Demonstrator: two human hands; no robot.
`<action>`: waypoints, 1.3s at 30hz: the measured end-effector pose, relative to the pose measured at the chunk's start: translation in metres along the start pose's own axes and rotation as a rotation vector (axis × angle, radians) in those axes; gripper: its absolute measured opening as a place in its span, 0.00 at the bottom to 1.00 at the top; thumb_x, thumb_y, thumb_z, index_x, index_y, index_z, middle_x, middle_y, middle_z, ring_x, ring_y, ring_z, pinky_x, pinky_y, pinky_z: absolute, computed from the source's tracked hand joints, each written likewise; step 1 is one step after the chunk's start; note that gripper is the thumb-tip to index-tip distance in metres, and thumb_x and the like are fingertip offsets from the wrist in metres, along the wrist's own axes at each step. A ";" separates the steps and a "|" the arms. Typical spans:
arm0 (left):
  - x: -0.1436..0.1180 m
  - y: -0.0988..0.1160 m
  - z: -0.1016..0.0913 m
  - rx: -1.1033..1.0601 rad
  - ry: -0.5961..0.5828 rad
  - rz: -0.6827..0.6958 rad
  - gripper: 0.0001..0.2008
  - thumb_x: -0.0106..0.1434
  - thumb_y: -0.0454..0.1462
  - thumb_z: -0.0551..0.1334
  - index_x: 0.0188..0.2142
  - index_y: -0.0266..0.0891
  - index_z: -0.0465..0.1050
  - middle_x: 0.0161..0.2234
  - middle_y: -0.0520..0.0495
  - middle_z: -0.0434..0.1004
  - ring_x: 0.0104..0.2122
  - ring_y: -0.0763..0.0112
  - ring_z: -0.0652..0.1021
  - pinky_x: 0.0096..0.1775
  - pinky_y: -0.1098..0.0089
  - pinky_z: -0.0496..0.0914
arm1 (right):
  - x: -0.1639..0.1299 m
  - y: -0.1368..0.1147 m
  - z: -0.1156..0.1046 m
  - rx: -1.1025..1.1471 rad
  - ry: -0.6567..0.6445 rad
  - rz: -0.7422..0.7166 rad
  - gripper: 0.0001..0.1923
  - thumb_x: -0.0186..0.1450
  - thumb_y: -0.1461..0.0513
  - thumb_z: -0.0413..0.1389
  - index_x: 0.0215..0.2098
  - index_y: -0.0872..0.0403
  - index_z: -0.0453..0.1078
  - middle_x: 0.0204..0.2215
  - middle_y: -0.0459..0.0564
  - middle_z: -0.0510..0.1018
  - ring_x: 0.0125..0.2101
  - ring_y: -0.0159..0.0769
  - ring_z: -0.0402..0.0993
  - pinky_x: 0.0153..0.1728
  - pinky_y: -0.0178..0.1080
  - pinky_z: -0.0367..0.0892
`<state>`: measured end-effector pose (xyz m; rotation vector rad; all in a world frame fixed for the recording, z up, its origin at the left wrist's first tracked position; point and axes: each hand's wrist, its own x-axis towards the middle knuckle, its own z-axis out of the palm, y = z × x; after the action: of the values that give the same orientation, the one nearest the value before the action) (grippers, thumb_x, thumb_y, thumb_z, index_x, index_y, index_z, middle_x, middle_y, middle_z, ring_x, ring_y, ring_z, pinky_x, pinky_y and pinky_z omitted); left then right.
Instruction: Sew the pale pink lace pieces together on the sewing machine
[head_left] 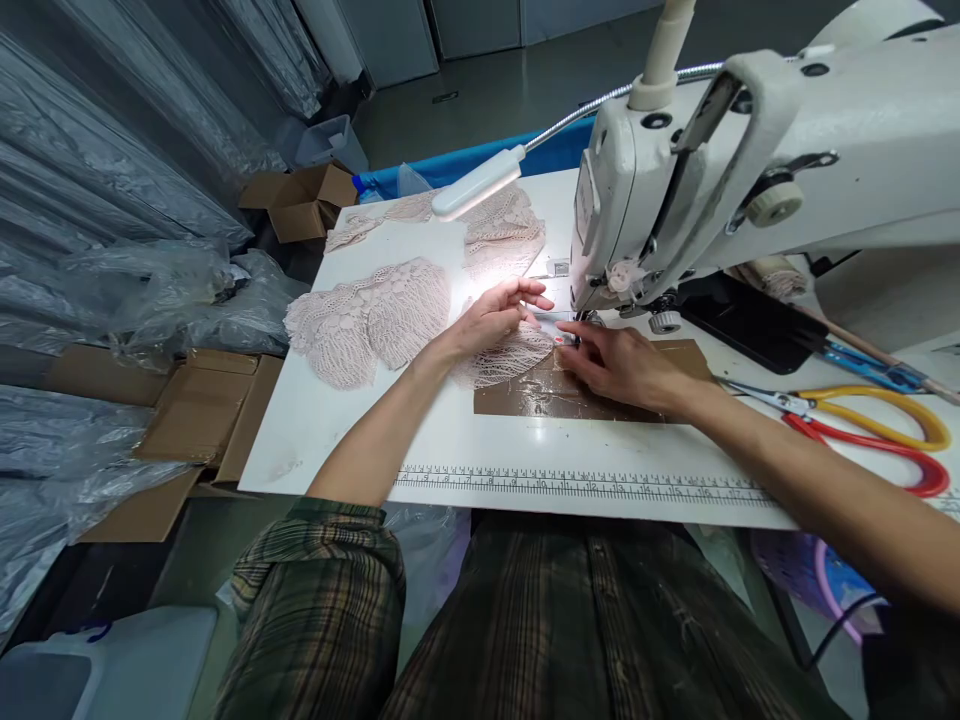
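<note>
1. Yellow-and-red-handled scissors (796, 403) lay to your right on the white tabletop (300, 425).
2. A flat black object (750, 322) lay beyond them, with a blue tool (874, 368) just beside it.
3. A printed ruler scale (585, 488) ran along the table edge nearest you.
4. An open cardboard box (304, 218) stood past your far left corner; a second carton (196, 412), flaps spread, sat nearer you.
5. Clear plastic sheeting (112, 150) hung at your left, above crumpled plastic (172, 300).
6. A translucent tub (330, 145) stood behind the farther box.
7. A purple basket (787, 560) stood below the tabletop, at your right.
</note>
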<state>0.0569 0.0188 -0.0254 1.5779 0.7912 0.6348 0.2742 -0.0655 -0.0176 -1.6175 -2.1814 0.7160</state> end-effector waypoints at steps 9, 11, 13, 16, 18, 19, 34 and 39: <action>-0.014 0.011 -0.015 0.634 -0.007 0.255 0.28 0.51 0.29 0.58 0.54 0.35 0.71 0.42 0.45 0.79 0.25 0.79 0.69 0.30 0.71 0.67 | 0.020 0.002 0.002 0.456 -0.220 0.035 0.12 0.68 0.53 0.53 0.35 0.53 0.67 0.17 0.41 0.71 0.16 0.29 0.65 0.22 0.35 0.60; -0.016 0.013 -0.023 0.664 0.008 0.223 0.27 0.52 0.30 0.58 0.53 0.35 0.73 0.37 0.48 0.78 0.22 0.80 0.66 0.27 0.70 0.64 | 0.019 0.004 -0.002 0.507 -0.261 0.057 0.13 0.66 0.52 0.55 0.34 0.53 0.66 0.16 0.41 0.70 0.16 0.29 0.65 0.21 0.35 0.60; -0.018 0.014 -0.031 0.601 0.016 0.151 0.25 0.53 0.31 0.60 0.52 0.35 0.75 0.33 0.49 0.76 0.22 0.80 0.63 0.25 0.70 0.60 | 0.020 0.004 -0.007 0.532 -0.320 0.080 0.13 0.64 0.52 0.58 0.35 0.53 0.66 0.17 0.41 0.71 0.17 0.29 0.66 0.21 0.35 0.62; -0.018 0.015 -0.037 0.423 -0.014 0.036 0.23 0.56 0.34 0.63 0.52 0.32 0.75 0.31 0.48 0.73 0.24 0.77 0.65 0.26 0.70 0.61 | 0.022 0.004 -0.010 0.579 -0.387 0.095 0.14 0.61 0.53 0.61 0.37 0.53 0.66 0.18 0.42 0.73 0.18 0.29 0.67 0.21 0.35 0.64; -0.018 0.015 -0.037 0.329 -0.022 -0.025 0.23 0.57 0.35 0.64 0.53 0.31 0.74 0.31 0.47 0.72 0.27 0.75 0.69 0.29 0.69 0.65 | 0.022 0.005 -0.010 0.589 -0.387 0.104 0.15 0.59 0.54 0.62 0.37 0.53 0.65 0.19 0.42 0.73 0.19 0.29 0.67 0.22 0.35 0.65; -0.017 0.016 -0.037 0.300 -0.021 -0.051 0.23 0.57 0.35 0.63 0.53 0.31 0.73 0.30 0.47 0.72 0.28 0.74 0.70 0.30 0.69 0.66 | 0.022 0.006 -0.008 0.584 -0.378 0.105 0.15 0.59 0.55 0.62 0.38 0.53 0.66 0.18 0.41 0.73 0.19 0.29 0.67 0.22 0.35 0.65; -0.016 0.010 -0.042 0.224 0.014 -0.060 0.24 0.50 0.32 0.57 0.48 0.33 0.72 0.28 0.47 0.71 0.27 0.71 0.72 0.28 0.69 0.69 | 0.017 0.015 0.002 0.454 -0.279 0.009 0.34 0.64 0.55 0.57 0.65 0.61 0.63 0.19 0.40 0.73 0.20 0.33 0.71 0.25 0.37 0.65; -0.016 0.008 -0.046 0.259 0.014 -0.021 0.25 0.50 0.31 0.56 0.50 0.33 0.71 0.35 0.42 0.76 0.31 0.70 0.76 0.29 0.69 0.72 | 0.015 0.011 0.001 0.403 -0.257 -0.023 0.34 0.65 0.53 0.55 0.65 0.62 0.64 0.20 0.43 0.75 0.22 0.35 0.72 0.27 0.38 0.67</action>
<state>0.0130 0.0339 -0.0103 1.7985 0.9286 0.5443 0.2775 -0.0490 -0.0255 -1.3505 -2.0388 1.3212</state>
